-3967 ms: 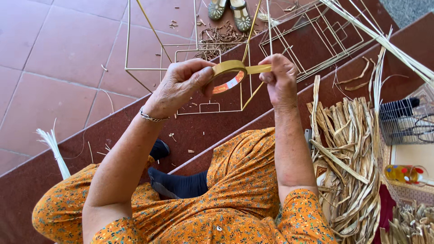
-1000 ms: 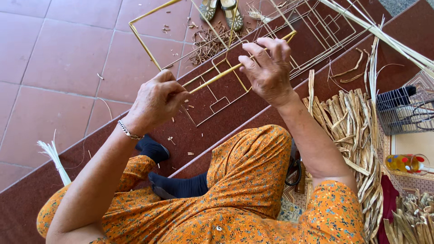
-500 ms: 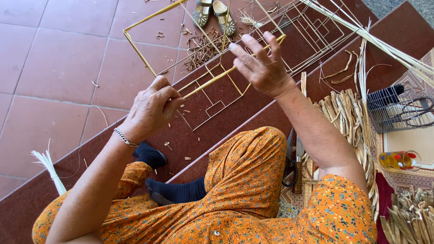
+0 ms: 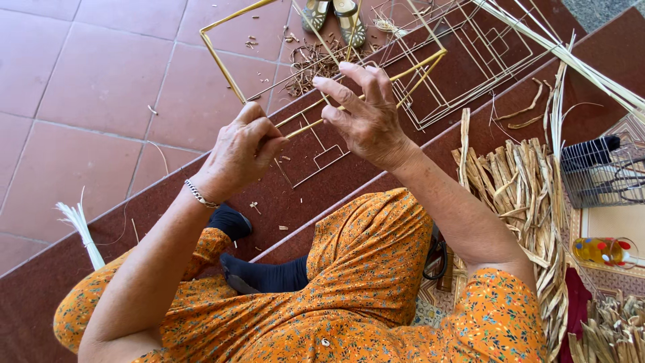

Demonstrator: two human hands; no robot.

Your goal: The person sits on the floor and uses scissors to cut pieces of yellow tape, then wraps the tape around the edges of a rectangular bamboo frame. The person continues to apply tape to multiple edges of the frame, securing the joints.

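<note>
A square frame of thin yellow sticks point(image 4: 222, 57) slants away in front of me, one long side running between my hands. My left hand point(image 4: 240, 149) is closed on the near end of that stick pair, thumb pressed on top. My right hand point(image 4: 363, 114) sits further up the same side, fingers spread and curled over the stick point(image 4: 306, 124); its grip is partly hidden by the fingers. I am seated on red steps in orange flowered clothes with dark socks.
Several finished stick frames point(image 4: 463, 60) lie on the step ahead, with a pair of sandals point(image 4: 334, 15) beyond. A heap of dried leaf strips point(image 4: 527, 202) lies at my right, next to a wire basket point(image 4: 601, 175) and a small bottle point(image 4: 601, 250). A pale leaf bundle point(image 4: 80, 225) rests at left.
Four seconds ago my hands stretched a strip of tape between them. Now they hold the yellow frame's side; over the last second both hands have drifted slightly left and up along it.
</note>
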